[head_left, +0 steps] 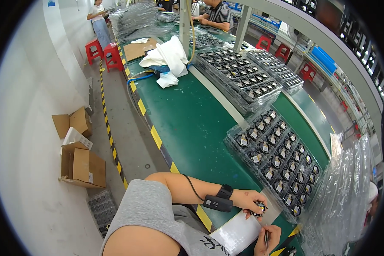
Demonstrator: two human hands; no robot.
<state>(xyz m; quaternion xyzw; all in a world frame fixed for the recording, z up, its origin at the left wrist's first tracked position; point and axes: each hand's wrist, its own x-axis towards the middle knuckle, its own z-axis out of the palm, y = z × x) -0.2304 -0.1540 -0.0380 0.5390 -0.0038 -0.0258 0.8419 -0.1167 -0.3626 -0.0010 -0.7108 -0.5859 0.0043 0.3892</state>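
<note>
My left hand (248,202), with a black strap and a small black box at the wrist, holds a small round black part (259,208) with a light label-like patch on its face. Close below it, my right hand (268,240) pinches a thin metal tool (266,241), which looks like tweezers. Between my body and the hands lies a white sheet (237,232) in a pale yellow edge. Just beyond my hands, a clear plastic tray (239,147) holds rows of similar round black parts, each in its own pocket.
More stacked trays (237,77) stand farther along the green bench (179,111). Clear plastic trays (341,196) are piled at right. White cloths (168,55) lie by a blue cable. Cardboard boxes (83,164) and red stools (112,55) stand left. People (219,17) work at the far end.
</note>
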